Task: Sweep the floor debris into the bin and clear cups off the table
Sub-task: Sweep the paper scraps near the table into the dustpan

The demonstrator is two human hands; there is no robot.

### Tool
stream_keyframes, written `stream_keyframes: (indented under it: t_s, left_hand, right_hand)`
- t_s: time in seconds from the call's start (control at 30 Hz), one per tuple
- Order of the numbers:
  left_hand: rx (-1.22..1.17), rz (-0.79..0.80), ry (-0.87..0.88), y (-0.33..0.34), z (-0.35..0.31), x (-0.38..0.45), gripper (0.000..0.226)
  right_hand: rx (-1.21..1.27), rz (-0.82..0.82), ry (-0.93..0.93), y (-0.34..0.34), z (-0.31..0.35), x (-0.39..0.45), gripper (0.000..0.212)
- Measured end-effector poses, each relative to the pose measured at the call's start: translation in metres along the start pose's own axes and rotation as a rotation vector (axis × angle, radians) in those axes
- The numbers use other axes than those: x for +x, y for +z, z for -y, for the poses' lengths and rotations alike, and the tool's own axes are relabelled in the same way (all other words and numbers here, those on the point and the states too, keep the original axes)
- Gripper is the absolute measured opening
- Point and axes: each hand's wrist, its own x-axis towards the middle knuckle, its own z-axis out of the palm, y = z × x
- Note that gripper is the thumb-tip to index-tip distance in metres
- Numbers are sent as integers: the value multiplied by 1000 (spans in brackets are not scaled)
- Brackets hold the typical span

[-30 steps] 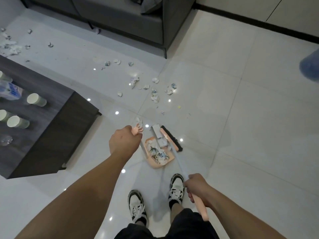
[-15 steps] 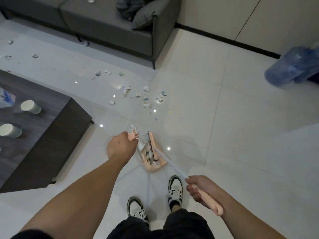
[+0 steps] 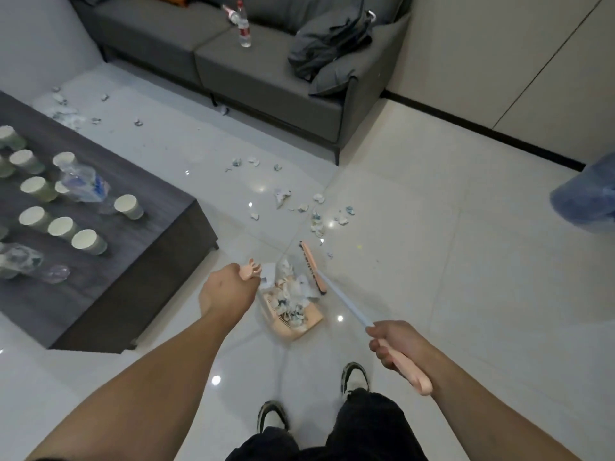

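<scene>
My left hand (image 3: 226, 291) grips the pink top of the dustpan handle (image 3: 252, 270). The pink dustpan (image 3: 299, 319) sits on the floor in front of my feet, full of torn paper scraps. My right hand (image 3: 394, 344) is closed on the pink grip of the broom (image 3: 336, 294); its brush head (image 3: 312, 267) rests at the pan's right edge. More paper scraps (image 3: 316, 217) lie scattered on the white tiles beyond the pan and near the sofa. Several paper cups (image 3: 88, 241) stand on the dark coffee table (image 3: 159, 261) at the left.
Crushed plastic bottles (image 3: 83, 183) lie among the cups. A grey sofa (image 3: 273, 81) with a water bottle (image 3: 244, 31) and a dark cushion stands at the back. A blue water jug (image 3: 585, 201) lies at the right edge. A further debris pile (image 3: 66, 111) sits behind the table.
The view has tilted up and widened, showing more table and sofa. The brush head has swung from over the pan to its right edge. Both hands keep their grips.
</scene>
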Motion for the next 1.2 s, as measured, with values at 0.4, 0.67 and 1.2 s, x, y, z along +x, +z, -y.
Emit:
stream_keyframes:
  t_s: [0.4,0.67,1.2]
  left_hand:
    - [15,-100,-316,9,0,12,26]
    - [46,-91,-350,19,-12,25,27]
    - [-117,-211,-540,4,39,-23,25]
  right_hand:
    - [-437,-12,-7,1,83,134,4]
    - [-753,203,120,18,49,143,11]
    - [-608,254,30,39,108,80,20]
